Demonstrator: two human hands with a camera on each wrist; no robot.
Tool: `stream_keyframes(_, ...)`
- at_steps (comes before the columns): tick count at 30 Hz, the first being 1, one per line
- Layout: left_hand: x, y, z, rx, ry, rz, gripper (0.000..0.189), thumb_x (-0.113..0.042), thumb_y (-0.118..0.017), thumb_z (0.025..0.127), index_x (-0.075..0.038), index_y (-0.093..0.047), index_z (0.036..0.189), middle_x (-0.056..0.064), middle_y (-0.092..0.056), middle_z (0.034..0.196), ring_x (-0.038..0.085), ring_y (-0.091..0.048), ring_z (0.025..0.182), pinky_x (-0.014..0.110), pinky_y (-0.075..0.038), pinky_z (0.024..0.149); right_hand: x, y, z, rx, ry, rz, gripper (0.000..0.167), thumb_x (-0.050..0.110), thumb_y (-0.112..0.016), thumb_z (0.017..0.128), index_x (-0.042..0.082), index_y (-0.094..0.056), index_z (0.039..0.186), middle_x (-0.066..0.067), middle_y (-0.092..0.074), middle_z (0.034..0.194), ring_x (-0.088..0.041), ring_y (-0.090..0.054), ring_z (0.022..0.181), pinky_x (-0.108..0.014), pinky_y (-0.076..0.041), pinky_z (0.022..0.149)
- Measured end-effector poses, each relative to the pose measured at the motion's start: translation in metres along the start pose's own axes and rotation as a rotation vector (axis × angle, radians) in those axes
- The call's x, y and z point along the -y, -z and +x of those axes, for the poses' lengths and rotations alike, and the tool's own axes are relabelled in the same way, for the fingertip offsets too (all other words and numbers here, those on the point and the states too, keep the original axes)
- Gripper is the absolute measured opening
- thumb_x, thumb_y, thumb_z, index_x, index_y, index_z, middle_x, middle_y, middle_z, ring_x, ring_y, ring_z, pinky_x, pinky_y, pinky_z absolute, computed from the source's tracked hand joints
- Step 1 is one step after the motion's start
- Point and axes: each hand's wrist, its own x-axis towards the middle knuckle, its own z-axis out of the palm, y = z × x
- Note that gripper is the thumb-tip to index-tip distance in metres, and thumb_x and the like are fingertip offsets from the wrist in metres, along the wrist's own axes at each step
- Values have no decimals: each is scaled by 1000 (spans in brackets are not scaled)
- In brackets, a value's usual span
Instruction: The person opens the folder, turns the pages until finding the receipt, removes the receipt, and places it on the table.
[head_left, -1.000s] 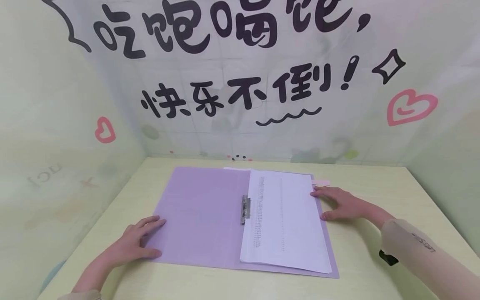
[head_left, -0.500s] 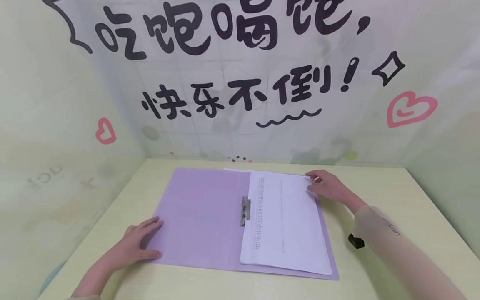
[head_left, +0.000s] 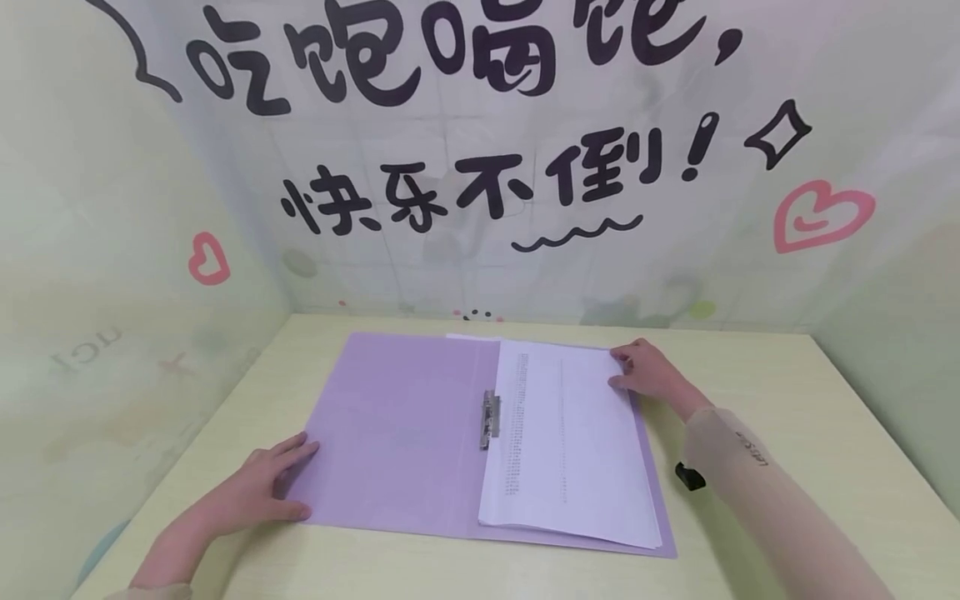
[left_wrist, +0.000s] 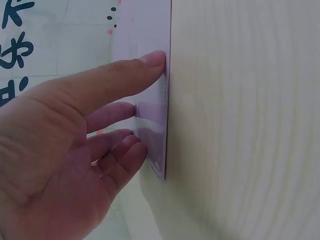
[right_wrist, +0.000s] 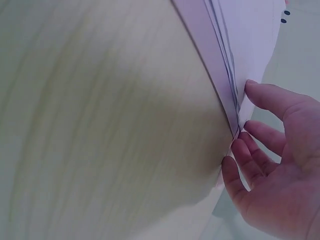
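Observation:
A purple folder [head_left: 397, 433] lies opened flat on the table, with a metal clip [head_left: 490, 419] at its spine. Printed paper sheets [head_left: 577, 450] are stacked on its right side. My left hand [head_left: 251, 487] touches the folder's left edge with fingers spread; in the left wrist view the thumb lies on the cover near its border. At the upper right corner of the sheets is my right hand [head_left: 651, 373]. In the right wrist view its thumb [right_wrist: 265, 95] touches the top sheet, and the other fingertips meet the edges of paper and folder. No pinch is plain to see.
A pale wooden table [head_left: 360, 567] bears the folder. Behind it stands a wall covering [head_left: 675, 267] with black lettering and pink hearts. A small black object [head_left: 690, 476] shows beneath the right sleeve. A blue curved shape [head_left: 105, 546] appears at the lower left.
My right hand has moved left and away from me, from the folder's right edge to the sheets' upper corner. The pink tab there is now hidden. My left hand has barely shifted.

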Motion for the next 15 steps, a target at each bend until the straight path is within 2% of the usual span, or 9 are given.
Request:
stream_keyframes(4, 0, 0, 1, 10, -1, -11, 86, -38, -87, 67, -1, -54, 137, 30, -43, 147, 40, -48, 118, 49, -46, 92, 0, -1, 1, -8, 12, -23, 57, 16, -73, 87, -12, -54, 132, -30, -56, 116, -34, -55, 99, -47, -49, 87)
stream_keyframes(11, -3, -1, -1, -5, 6, -9, 87, -34, -88, 66, 0, -53, 138, 31, -41, 147, 40, -47, 117, 55, -45, 93, -2, -7, 4, -15, 0, -61, 56, 17, -73, 88, -11, -54, 133, -29, -58, 117, -32, -53, 100, -48, -48, 90)
stream_keyframes(15, -4, -1, -2, -4, 10, -23, 88, -34, -88, 66, 1, -51, 139, 33, -40, 148, 41, -46, 117, 57, -44, 93, -1, -7, 3, -15, -5, -94, 55, 17, -72, 88, -10, -55, 133, -31, -58, 120, -36, -54, 103, -50, -48, 93)
